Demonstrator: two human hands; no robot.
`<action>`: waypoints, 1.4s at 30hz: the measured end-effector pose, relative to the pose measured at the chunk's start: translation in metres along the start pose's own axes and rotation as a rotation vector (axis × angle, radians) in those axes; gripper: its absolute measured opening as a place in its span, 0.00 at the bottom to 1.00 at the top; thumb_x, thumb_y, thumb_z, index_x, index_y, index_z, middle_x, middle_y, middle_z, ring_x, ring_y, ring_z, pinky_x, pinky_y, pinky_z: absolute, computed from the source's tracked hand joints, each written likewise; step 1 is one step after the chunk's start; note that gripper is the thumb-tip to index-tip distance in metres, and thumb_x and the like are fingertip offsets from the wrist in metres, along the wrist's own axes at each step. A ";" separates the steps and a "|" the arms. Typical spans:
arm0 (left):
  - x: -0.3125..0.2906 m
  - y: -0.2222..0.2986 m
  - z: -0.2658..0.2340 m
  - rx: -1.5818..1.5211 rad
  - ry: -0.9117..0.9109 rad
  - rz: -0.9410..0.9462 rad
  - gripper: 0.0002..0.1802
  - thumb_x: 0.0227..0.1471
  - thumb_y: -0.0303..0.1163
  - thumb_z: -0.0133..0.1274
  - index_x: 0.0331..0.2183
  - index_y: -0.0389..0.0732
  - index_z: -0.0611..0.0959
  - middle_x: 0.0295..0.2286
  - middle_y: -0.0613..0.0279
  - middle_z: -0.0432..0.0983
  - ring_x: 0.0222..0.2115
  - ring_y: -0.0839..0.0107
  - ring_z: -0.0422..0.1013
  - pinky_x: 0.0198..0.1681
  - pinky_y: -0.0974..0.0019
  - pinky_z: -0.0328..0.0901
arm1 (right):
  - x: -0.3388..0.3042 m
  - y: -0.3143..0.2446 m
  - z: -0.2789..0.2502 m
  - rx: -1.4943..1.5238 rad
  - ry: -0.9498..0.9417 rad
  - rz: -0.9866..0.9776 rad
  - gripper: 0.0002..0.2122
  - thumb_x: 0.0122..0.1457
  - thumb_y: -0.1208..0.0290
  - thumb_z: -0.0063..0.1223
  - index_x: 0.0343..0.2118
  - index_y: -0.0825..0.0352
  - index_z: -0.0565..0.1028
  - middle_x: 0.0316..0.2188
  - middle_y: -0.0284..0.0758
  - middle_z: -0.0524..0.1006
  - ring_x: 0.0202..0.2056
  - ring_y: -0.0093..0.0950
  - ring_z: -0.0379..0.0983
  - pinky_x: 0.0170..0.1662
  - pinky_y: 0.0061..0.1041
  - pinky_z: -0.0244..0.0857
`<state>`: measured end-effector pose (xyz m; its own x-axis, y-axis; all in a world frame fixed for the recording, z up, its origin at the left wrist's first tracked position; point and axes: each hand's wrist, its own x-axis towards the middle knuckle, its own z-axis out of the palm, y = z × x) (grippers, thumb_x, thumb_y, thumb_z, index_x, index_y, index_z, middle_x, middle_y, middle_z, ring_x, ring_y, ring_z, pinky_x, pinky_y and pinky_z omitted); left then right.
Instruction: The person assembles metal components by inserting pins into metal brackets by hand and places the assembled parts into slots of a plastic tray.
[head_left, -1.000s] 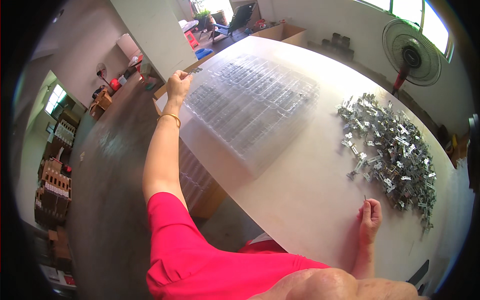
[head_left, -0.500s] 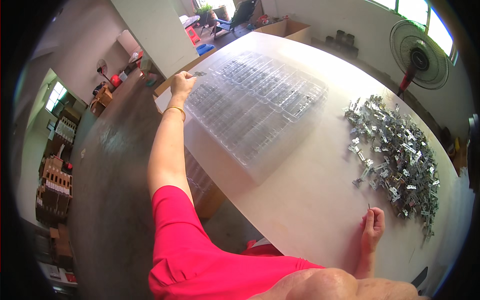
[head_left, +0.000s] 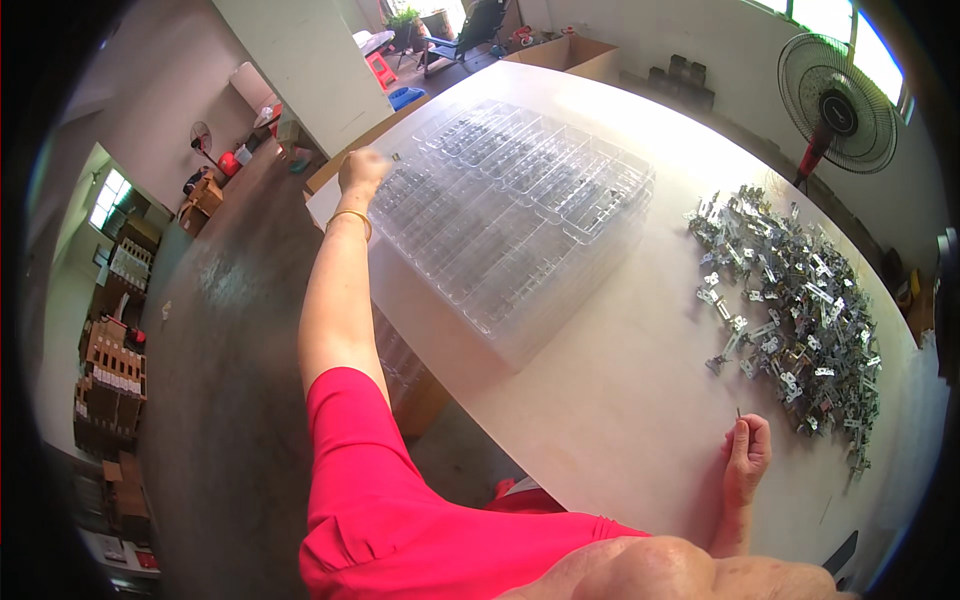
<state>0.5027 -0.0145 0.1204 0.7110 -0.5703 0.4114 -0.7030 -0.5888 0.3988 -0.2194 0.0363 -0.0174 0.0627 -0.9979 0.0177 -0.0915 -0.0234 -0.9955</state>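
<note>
We see a small metal piece (head_left: 396, 157) at the far-left corner of the clear plastic trays (head_left: 512, 340), just beside the fingertips of our left hand (head_left: 362, 170); that hand is curled but blurred, so we cannot tell whether it grips the piece. Our right hand (head_left: 747, 452) is closed, pinching a thin dark piece (head_left: 739, 411) upright above the pale table (head_left: 610, 425), near a loose heap of metal parts (head_left: 800, 315). The stacked trays stand between our left hand and that heap. Beyond the table are a fan (head_left: 836, 105) and an open cardboard box (head_left: 592, 58), its contents hidden. Long compartments divide the trays; the farther ones hold rows of dark metal parts, while the nearer contents look too hazy to make out.
</note>
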 end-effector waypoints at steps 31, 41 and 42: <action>-0.028 0.059 -0.063 -0.171 0.152 0.372 0.11 0.53 0.34 0.57 0.36 0.38 0.86 0.32 0.57 0.83 0.33 0.69 0.78 0.39 0.66 0.71 | 0.004 -0.014 0.011 -0.079 -0.015 -0.094 0.03 0.65 0.72 0.51 0.37 0.65 0.74 0.24 0.26 0.72 0.24 0.14 0.67 0.27 0.15 0.62; -0.298 0.253 -0.092 -0.494 0.017 1.074 0.09 0.48 0.18 0.58 0.34 0.39 0.80 0.28 0.62 0.74 0.28 0.69 0.69 0.35 0.67 0.65 | -0.002 -0.010 0.001 -0.041 -0.052 -0.087 0.04 0.64 0.72 0.53 0.37 0.66 0.74 0.24 0.25 0.74 0.26 0.14 0.69 0.29 0.16 0.65; -0.316 0.261 -0.083 -0.565 -0.025 1.094 0.09 0.47 0.18 0.58 0.33 0.39 0.80 0.27 0.61 0.73 0.28 0.67 0.69 0.34 0.65 0.65 | -0.003 -0.012 0.003 -0.033 -0.048 -0.087 0.04 0.64 0.72 0.53 0.37 0.66 0.74 0.24 0.25 0.74 0.26 0.14 0.69 0.29 0.16 0.65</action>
<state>0.0935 0.0594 0.1631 -0.2606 -0.6218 0.7386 -0.8318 0.5330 0.1552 -0.2160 0.0394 -0.0056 0.1195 -0.9879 0.0989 -0.1166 -0.1129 -0.9867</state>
